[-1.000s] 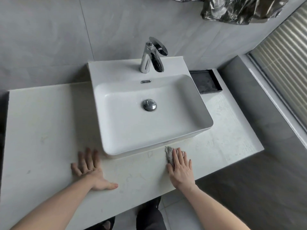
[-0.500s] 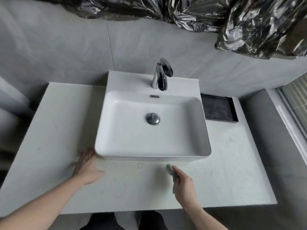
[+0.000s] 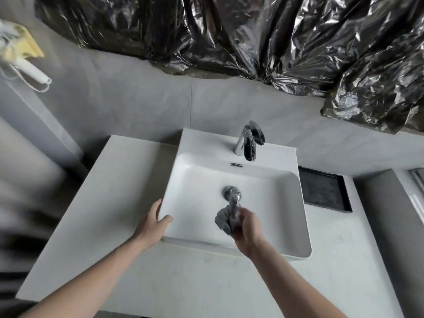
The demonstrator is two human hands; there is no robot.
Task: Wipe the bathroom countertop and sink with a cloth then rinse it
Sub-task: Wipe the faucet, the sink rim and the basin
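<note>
Right hand: raised over the basin of the sink, fingers curled tight round a bunched grey cloth.
Cloth: crumpled, held above the sink's bowl, one twisted end pointing toward the metal drain plug; contact with the plug cannot be told.
Left hand: gripping the sink's near left corner, thumb hooked over the rim, remaining fingers wrapped along the outer wall.
Sink: white, rectangular, sitting on top of the bench.
Tap: chrome, upright on the sink's back ledge, right of centre, above a small overflow slot.
Bench: pale stone, spread out to the left, right and front of the sink.
Tray: black, shallow, lying on the bench just beside the sink's right wall.
Plastic sheet: dark, shiny, crinkled, hanging across the upper part of the grey wall.
Top left: blurred white handle with a cord, beside something yellow.
</note>
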